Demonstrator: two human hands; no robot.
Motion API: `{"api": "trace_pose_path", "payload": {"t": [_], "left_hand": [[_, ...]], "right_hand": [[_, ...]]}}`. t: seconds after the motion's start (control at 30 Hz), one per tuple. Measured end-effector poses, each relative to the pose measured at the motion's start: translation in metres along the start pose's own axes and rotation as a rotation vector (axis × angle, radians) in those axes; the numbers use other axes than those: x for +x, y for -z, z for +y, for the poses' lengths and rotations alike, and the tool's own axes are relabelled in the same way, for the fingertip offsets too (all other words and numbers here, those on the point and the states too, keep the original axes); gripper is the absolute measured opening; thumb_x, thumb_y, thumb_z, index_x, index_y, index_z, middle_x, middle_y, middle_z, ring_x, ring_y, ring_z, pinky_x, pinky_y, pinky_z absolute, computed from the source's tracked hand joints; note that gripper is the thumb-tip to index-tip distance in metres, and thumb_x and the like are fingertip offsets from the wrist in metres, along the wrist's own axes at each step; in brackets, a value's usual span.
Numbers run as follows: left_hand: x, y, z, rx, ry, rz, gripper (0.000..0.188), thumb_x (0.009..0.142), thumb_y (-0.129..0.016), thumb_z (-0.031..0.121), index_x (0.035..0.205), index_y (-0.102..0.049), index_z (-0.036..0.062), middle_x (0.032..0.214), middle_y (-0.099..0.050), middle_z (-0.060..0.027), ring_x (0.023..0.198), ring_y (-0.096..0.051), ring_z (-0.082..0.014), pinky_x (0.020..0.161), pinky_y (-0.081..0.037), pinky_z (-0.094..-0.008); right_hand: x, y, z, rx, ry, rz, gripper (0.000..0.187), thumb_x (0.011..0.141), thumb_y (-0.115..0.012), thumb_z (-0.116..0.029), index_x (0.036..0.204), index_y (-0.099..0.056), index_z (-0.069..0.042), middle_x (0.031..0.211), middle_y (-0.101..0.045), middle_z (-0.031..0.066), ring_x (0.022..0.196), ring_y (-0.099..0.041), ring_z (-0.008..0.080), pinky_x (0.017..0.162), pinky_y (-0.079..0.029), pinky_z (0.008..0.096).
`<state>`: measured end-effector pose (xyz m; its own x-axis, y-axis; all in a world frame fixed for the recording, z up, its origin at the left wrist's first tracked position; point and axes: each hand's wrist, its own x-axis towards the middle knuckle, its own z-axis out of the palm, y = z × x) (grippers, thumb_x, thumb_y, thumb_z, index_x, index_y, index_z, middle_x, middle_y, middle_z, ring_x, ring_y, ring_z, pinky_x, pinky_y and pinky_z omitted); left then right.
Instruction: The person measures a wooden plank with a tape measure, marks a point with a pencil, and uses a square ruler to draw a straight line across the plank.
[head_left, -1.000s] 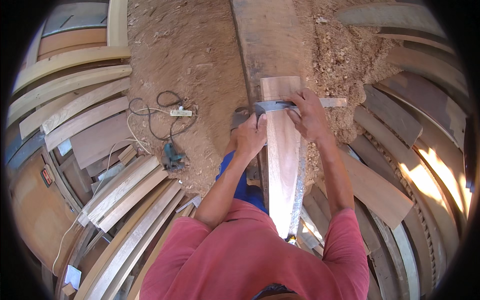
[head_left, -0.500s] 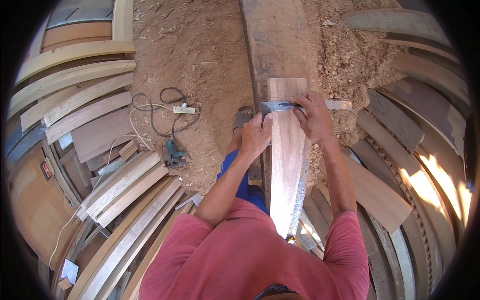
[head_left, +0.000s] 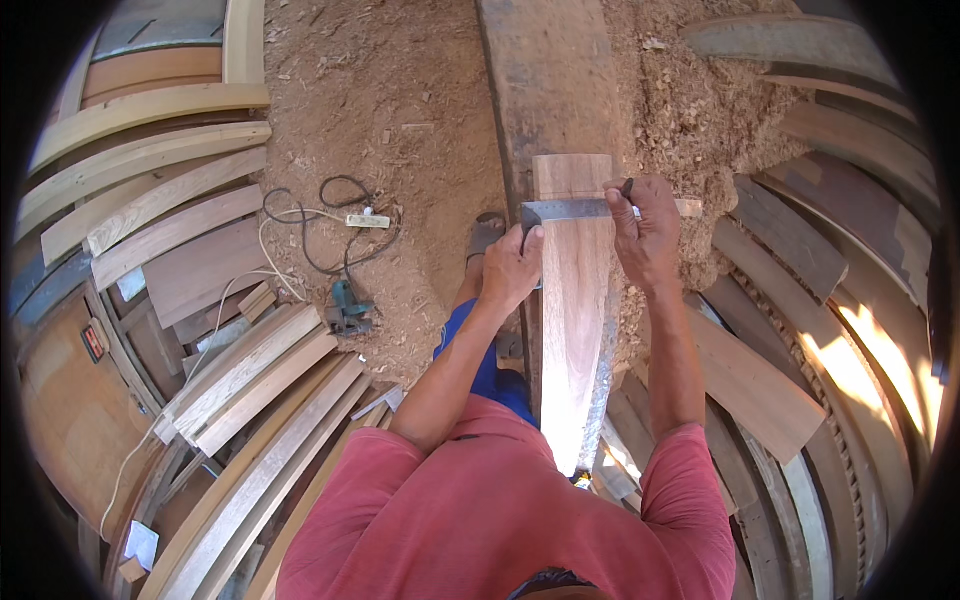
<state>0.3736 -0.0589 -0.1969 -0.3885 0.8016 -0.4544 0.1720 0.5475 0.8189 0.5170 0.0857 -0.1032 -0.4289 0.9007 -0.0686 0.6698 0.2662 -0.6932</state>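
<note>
A reddish-brown wooden board (head_left: 577, 270) lies lengthwise in front of me on a wider, worn plank (head_left: 555, 75). Across its far part rests a try square, its metal blade (head_left: 575, 209) reaching past the board's right edge. My left hand (head_left: 512, 265) is closed round the square's dark stock at the board's left edge. Over the right edge, my right hand (head_left: 648, 228) pinches a dark pencil (head_left: 627, 187), mostly hidden by the fingers. A thin line crosses the board just beyond the blade.
A green power tool (head_left: 348, 310) and a power strip (head_left: 368, 220) with tangled cords lie on the dirt floor to the left. Stacked boards (head_left: 255, 375) line the left side, and more planks (head_left: 750, 385) lie at right. Wood shavings (head_left: 690, 130) cover the ground beside the plank.
My right hand has moved right along the blade to the board's right edge, and the pencil has turned from lying along the blade to pointing away. My left hand and the square stay put.
</note>
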Motion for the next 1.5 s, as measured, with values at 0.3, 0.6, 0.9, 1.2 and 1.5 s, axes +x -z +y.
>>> {"api": "trace_pose_path", "payload": {"t": [0.3,0.6,0.9,1.2,1.5], "left_hand": [[0.000,0.003,0.005,-0.014,0.025,-0.032,0.039,0.104,-0.053,0.040,0.098,-0.064,0.0035,0.076,-0.065,-0.0234,0.077,-0.066,-0.0450,0.067,-0.049,-0.0499],[0.001,0.005,0.008,-0.018,0.029,-0.050,0.036,0.104,-0.053,0.038,0.105,-0.067,0.0052,0.083,-0.068,-0.0244,0.084,-0.068,-0.0454,0.070,-0.051,-0.0489],[0.001,0.005,0.010,-0.023,0.077,-0.071,0.035,0.104,-0.053,0.038,0.106,-0.066,0.0062,0.085,-0.068,-0.0246,0.087,-0.067,-0.0459,0.072,-0.051,-0.0491],[0.000,0.006,0.010,-0.007,0.045,-0.061,0.035,0.104,-0.052,0.039,0.108,-0.065,0.0063,0.085,-0.068,-0.0247,0.087,-0.067,-0.0461,0.072,-0.051,-0.0498],[0.000,0.004,0.006,-0.014,0.030,-0.044,0.033,0.104,-0.053,0.037,0.109,-0.066,0.0067,0.087,-0.068,-0.0250,0.088,-0.067,-0.0472,0.073,-0.051,-0.0504]], "right_hand": [[-0.002,-0.017,0.002,0.528,-0.234,-0.053,0.021,0.101,-0.066,-0.021,0.105,-0.071,-0.001,0.094,-0.067,0.0009,0.087,-0.058,0.0107,0.080,-0.046,0.0275],[0.002,-0.031,0.002,0.541,-0.200,-0.144,0.018,0.099,-0.069,-0.020,0.103,-0.070,-0.002,0.092,-0.066,0.0007,0.083,-0.056,0.0095,0.076,-0.046,0.0274],[0.003,-0.020,0.011,0.528,-0.156,-0.089,0.018,0.098,-0.068,-0.018,0.099,-0.070,-0.001,0.084,-0.062,0.0004,0.078,-0.055,0.0090,0.070,-0.046,0.0281],[0.000,-0.028,0.019,0.625,-0.186,-0.055,0.021,0.099,-0.068,-0.021,0.100,-0.070,-0.001,0.083,-0.061,-0.0024,0.076,-0.052,0.0069,0.068,-0.044,0.0261],[0.000,-0.026,0.019,0.626,-0.199,-0.076,0.020,0.099,-0.068,-0.021,0.101,-0.070,-0.001,0.086,-0.062,-0.0028,0.079,-0.053,0.0066,0.070,-0.045,0.0257]]}}
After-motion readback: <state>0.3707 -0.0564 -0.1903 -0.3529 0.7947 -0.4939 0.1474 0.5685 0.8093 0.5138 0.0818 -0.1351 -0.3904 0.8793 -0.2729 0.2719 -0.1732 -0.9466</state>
